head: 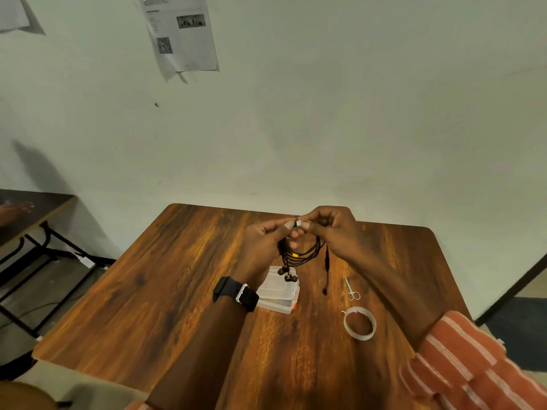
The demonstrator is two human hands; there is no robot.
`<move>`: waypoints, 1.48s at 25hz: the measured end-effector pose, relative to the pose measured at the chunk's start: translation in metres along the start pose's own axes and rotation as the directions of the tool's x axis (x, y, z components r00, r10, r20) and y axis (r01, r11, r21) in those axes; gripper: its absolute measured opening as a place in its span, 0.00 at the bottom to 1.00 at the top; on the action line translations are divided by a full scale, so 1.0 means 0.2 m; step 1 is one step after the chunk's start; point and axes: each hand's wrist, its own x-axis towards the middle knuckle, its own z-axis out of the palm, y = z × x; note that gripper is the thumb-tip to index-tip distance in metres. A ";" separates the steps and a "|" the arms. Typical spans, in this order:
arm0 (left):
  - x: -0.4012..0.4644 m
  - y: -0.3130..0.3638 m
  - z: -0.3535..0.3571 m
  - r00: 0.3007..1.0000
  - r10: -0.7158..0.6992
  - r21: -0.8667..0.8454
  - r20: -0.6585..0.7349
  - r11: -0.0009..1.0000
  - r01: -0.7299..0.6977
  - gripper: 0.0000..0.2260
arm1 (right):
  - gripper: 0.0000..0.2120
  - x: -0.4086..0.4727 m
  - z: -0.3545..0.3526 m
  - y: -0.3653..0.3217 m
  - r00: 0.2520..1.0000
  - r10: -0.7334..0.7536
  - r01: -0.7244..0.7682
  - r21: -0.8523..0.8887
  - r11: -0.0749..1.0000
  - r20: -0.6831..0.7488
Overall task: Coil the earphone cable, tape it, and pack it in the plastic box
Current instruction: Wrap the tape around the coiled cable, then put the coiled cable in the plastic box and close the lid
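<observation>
My left hand (266,241) and my right hand (337,232) hold a coiled black earphone cable (305,254) up above the wooden table (177,291). Both pinch the top of the coil, where a small white piece of tape (299,224) sits between the fingertips. The earbuds (287,274) dangle below the coil, and the plug end (326,270) hangs to the right. A clear plastic box (281,294) lies on the table under my left wrist, partly hidden by it. A white tape roll (359,323) lies to the right.
Small scissors (351,290) lie between the box and the tape roll. The table stands against a pale wall (325,128) with papers stuck on it. A second table (32,211) stands at the left, with another person's hand on it.
</observation>
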 end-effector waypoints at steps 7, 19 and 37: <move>0.40 -0.47 -0.52 0.990 -0.143 0.790 -0.010 0.606 0.096 0.09 | 0.03 0.15 0.11 0.03 0.979 0.127 -0.141 -0.078 0.987 -0.156; 0.42 -1.00 -0.74 0.850 -0.256 0.575 -0.461 0.643 0.506 0.17 | 0.08 0.27 0.33 0.29 0.904 0.338 -0.329 0.079 0.941 -0.263; 0.02 -0.82 -1.33 0.661 -0.324 -0.030 -0.677 0.910 0.414 0.10 | 0.06 0.17 0.69 1.08 0.614 0.768 -0.760 0.129 0.638 -0.183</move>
